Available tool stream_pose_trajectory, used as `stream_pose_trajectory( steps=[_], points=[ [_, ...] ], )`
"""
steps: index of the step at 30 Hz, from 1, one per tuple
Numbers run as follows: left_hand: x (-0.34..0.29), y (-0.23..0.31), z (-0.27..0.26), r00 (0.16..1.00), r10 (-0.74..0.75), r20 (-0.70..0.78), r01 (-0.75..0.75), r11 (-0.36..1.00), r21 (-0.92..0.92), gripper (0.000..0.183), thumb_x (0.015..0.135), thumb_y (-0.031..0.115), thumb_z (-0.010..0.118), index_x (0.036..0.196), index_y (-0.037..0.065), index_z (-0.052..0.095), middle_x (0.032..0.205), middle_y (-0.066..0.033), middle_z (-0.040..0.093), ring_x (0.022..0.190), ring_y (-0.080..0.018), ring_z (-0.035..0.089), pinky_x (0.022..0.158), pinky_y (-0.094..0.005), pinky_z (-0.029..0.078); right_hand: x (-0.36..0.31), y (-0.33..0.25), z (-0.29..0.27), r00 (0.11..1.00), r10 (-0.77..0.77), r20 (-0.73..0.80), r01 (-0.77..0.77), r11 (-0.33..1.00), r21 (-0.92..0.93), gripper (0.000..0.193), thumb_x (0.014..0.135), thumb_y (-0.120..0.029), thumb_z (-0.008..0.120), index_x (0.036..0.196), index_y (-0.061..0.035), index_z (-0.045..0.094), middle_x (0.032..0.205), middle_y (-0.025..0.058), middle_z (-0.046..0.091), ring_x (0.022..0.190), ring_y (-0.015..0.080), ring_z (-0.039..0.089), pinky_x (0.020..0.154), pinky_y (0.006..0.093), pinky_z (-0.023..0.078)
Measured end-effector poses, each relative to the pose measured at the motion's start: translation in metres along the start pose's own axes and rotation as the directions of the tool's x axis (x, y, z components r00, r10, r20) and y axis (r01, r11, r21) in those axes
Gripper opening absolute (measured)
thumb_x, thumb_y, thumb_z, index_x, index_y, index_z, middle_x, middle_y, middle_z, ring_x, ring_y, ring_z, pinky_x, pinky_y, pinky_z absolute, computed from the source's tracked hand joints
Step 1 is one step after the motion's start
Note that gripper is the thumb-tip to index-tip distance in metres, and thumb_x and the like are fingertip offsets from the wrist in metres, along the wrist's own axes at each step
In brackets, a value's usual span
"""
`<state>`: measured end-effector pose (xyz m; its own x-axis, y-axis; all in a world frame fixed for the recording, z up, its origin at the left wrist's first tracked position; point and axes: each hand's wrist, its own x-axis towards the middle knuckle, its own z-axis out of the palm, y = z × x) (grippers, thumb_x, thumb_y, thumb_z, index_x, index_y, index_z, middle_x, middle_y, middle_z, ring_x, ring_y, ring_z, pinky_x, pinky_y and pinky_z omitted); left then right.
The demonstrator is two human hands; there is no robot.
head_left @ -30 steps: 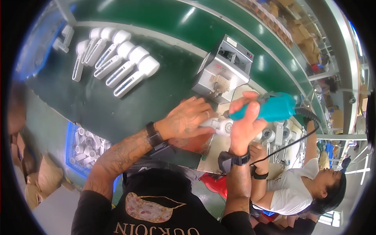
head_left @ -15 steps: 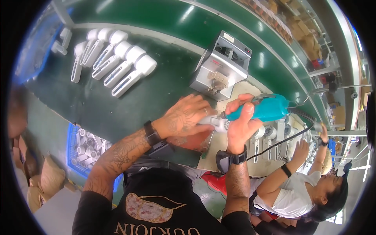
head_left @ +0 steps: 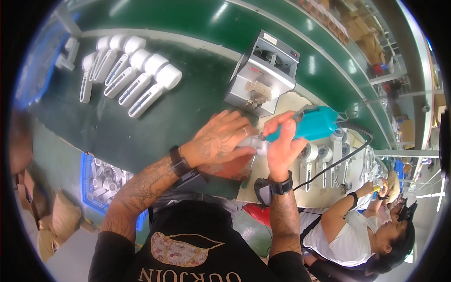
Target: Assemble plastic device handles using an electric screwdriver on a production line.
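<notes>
Nearest is the person's dark shirt [head_left: 197,249], with a black band on each wrist. To the left, below the tabletop [head_left: 197,101], a blue basket [head_left: 84,185] holds loose white parts. Over the tabletop, the left hand [head_left: 221,141] has its grip closed around a white fan [head_left: 257,144], partly hidden by the fingers, in front of the person. The right hand [head_left: 284,146] has its grip wrapped around a teal power screwdriver [head_left: 314,123], its nose pointing left at the fan; whether the tip touches is hard to tell. A dark cable [head_left: 336,163] trails from the tool's rear. More white fans [head_left: 324,154] lie to the right, near a co-worker in a white shirt [head_left: 345,237]. Beyond the hands stands a silver machine [head_left: 262,73]; farther left lies a group of white handheld fans [head_left: 152,75], heads pointing away. Cardboard boxes [head_left: 359,26] fill shelving at the far right.
</notes>
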<state>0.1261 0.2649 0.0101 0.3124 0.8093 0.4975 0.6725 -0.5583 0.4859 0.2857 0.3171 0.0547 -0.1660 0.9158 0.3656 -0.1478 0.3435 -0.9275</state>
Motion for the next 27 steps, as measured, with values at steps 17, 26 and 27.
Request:
stream_pose_trajectory(
  steps=[17, 26, 27],
  points=[
    [0.001, 0.007, -0.005, 0.993, -0.081, 0.090, 0.084, 0.996, -0.024, 0.043, 0.078, 0.030, 0.072, 0.117, 0.014, 0.068, 0.108, -0.0028, 0.063, 0.102, -0.0235, 0.057, 0.095, -0.0408, 0.044, 0.062, 0.011, 0.040, 0.985, -0.169, -0.029, 0.169, 0.986, -0.001, 0.028, 0.104, -0.028, 0.056, 0.099, -0.0006, 0.059, 0.069, 0.0041, 0.061, 0.064, 0.0132, 0.058, 0.061, 0.0273, 0.046],
    [-0.001, 0.002, -0.004, 0.998, -0.058, 0.011, 0.058, 0.996, -0.069, 0.031, 0.087, 0.025, 0.068, 0.115, 0.013, 0.070, 0.105, -0.0054, 0.064, 0.097, -0.0272, 0.059, 0.088, -0.0438, 0.046, 0.013, -0.039, 0.013, 0.996, -0.059, -0.063, 0.058, 0.998, -0.023, 0.042, 0.103, -0.039, 0.056, 0.109, 0.0027, 0.056, 0.070, 0.0076, 0.056, 0.063, 0.0171, 0.056, 0.058, 0.0317, 0.047],
    [-0.002, 0.000, -0.004, 0.998, -0.056, 0.033, 0.059, 0.995, -0.081, 0.031, 0.088, 0.026, 0.068, 0.117, 0.014, 0.069, 0.107, -0.0048, 0.063, 0.099, -0.0271, 0.057, 0.088, -0.0435, 0.045, 0.006, -0.040, 0.005, 0.997, -0.064, -0.040, 0.064, 0.998, 0.000, 0.045, 0.102, -0.041, 0.058, 0.109, 0.0035, 0.056, 0.070, 0.0079, 0.056, 0.062, 0.0176, 0.056, 0.057, 0.0320, 0.047]
  ],
)
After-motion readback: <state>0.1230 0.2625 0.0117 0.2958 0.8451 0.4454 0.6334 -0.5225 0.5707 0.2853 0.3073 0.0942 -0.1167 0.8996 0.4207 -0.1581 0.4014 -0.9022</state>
